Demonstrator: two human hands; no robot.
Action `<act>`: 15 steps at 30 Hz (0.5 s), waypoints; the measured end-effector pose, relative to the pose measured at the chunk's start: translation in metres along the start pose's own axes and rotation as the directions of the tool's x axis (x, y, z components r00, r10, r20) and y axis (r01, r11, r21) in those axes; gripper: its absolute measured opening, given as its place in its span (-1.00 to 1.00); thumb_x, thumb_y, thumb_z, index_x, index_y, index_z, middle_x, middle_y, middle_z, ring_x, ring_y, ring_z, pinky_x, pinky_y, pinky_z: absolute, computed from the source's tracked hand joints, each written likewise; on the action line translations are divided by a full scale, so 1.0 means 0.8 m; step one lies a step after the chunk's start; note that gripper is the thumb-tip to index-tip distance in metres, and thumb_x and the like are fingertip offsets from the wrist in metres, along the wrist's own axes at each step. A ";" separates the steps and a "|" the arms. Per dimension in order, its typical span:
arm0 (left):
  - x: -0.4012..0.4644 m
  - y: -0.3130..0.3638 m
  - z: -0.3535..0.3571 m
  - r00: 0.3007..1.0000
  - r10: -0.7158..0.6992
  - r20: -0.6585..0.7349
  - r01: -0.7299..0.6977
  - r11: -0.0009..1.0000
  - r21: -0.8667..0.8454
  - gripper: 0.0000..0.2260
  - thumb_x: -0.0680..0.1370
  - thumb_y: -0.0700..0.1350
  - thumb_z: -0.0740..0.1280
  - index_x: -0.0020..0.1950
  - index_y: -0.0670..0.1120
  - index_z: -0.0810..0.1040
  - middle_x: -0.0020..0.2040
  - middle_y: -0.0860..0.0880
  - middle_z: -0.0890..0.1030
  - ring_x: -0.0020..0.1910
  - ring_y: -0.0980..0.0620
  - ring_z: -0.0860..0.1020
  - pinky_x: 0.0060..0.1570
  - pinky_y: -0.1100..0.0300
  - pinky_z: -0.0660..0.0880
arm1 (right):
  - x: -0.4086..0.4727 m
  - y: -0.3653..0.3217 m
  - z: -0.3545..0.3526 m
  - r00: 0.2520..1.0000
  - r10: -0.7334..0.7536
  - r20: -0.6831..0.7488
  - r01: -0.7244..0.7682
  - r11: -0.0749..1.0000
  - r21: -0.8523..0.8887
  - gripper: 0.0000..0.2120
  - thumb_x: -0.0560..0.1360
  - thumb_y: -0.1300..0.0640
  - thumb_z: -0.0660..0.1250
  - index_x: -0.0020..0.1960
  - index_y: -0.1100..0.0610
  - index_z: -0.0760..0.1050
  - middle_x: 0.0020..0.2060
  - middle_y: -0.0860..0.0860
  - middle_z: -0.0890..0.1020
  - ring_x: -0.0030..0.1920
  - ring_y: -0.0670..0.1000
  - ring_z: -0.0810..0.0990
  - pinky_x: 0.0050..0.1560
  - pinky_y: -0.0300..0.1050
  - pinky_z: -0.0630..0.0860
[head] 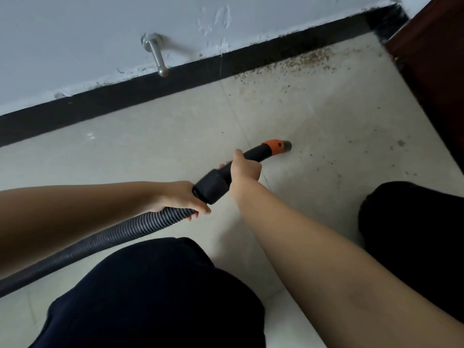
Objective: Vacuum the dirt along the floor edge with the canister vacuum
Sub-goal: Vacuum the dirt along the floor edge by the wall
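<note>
A black vacuum handle with an orange collar ends in a dark nozzle (287, 145) that touches the beige tile floor. My right hand (244, 169) grips the black handle tube just behind the orange part. My left hand (183, 199) holds the ribbed grey hose (100, 241) where it joins the black cuff (213, 185). Brown dirt (305, 60) lies thick along the black baseboard (150, 90) near the far right corner. Scattered specks (351, 146) dot the floor to the right of the nozzle. The canister is out of view.
A metal door stop (157, 56) sticks out of the white wall above the baseboard. A dark red door or frame (437, 59) borders the right side. My dark-clothed knees (155, 297) (414, 222) sit low on the floor on either side of my right arm.
</note>
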State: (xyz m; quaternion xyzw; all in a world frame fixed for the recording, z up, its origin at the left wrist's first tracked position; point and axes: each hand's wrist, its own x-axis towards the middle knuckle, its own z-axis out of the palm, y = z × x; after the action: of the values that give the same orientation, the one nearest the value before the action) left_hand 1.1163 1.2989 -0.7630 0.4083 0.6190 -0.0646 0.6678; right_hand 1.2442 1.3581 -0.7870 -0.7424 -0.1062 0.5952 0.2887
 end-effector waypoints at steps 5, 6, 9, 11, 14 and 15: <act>0.022 0.046 0.044 0.996 -0.036 -0.087 0.019 0.982 -0.188 -0.86 0.48 -0.14 0.43 -0.07 -0.16 0.52 -0.27 -0.08 0.58 -0.35 0.04 0.54 -0.36 0.29 0.51 | 0.032 -0.049 -0.029 0.986 -0.027 0.164 0.050 0.989 -0.138 -0.77 0.53 0.15 0.30 0.14 0.23 0.43 -0.32 0.06 0.60 -0.38 0.01 0.63 -0.22 -0.13 0.58; 0.027 0.058 0.052 0.994 -0.051 -0.099 0.028 0.976 -0.216 -0.84 0.48 -0.15 0.43 -0.03 -0.17 0.51 -0.27 -0.08 0.57 -0.36 0.04 0.54 -0.37 0.28 0.50 | 0.039 -0.057 -0.036 0.981 -0.023 0.195 0.052 0.988 -0.146 -0.76 0.53 0.15 0.30 0.14 0.24 0.43 -0.33 0.07 0.59 -0.40 0.02 0.61 -0.25 -0.13 0.57; 0.043 0.094 0.069 0.986 -0.090 -0.143 0.054 0.970 -0.238 -0.80 0.48 -0.16 0.43 0.01 -0.20 0.50 -0.29 -0.07 0.56 -0.39 0.04 0.52 -0.48 0.30 0.46 | 0.061 -0.084 -0.055 0.958 0.006 0.286 0.035 0.990 -0.137 -0.78 0.51 0.16 0.31 0.09 0.27 0.43 -0.38 0.09 0.54 -0.46 0.03 0.56 -0.31 -0.11 0.55; 0.051 0.120 0.076 0.981 -0.104 -0.166 0.061 0.967 -0.247 -0.79 0.48 -0.16 0.44 0.01 -0.21 0.49 -0.29 -0.07 0.55 -0.40 0.04 0.51 -0.52 0.32 0.44 | 0.074 -0.104 -0.069 0.942 0.035 0.335 0.013 0.990 -0.138 -0.83 0.49 0.18 0.31 -0.01 0.26 0.41 -0.44 0.08 0.52 -0.50 0.04 0.53 -0.29 -0.08 0.56; 0.065 0.156 0.090 0.969 -0.126 -0.213 0.068 0.963 -0.260 -0.78 0.47 -0.17 0.44 0.02 -0.21 0.48 -0.29 -0.08 0.54 -0.39 0.03 0.50 -0.43 0.28 0.47 | 0.091 -0.131 -0.089 0.933 0.073 0.352 -0.010 0.984 -0.179 -0.87 0.48 0.17 0.32 -0.14 0.22 0.41 -0.54 0.05 0.51 -0.50 0.05 0.51 -0.20 -0.04 0.56; 0.071 0.167 0.096 0.962 -0.138 -0.234 0.072 0.960 -0.271 -0.78 0.47 -0.18 0.44 0.03 -0.21 0.48 -0.29 -0.08 0.54 -0.39 0.02 0.50 -0.39 0.26 0.48 | 0.096 -0.139 -0.095 0.934 0.080 0.350 -0.014 0.982 -0.188 -0.86 0.48 0.17 0.32 -0.15 0.22 0.41 -0.55 0.05 0.51 -0.51 0.05 0.51 -0.20 -0.04 0.56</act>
State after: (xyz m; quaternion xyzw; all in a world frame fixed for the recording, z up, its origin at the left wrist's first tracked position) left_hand 1.2676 1.3622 -0.7582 0.2884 0.7223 0.0338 0.6277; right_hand 1.3575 1.4639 -0.7789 -0.6482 -0.1930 0.7140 0.1812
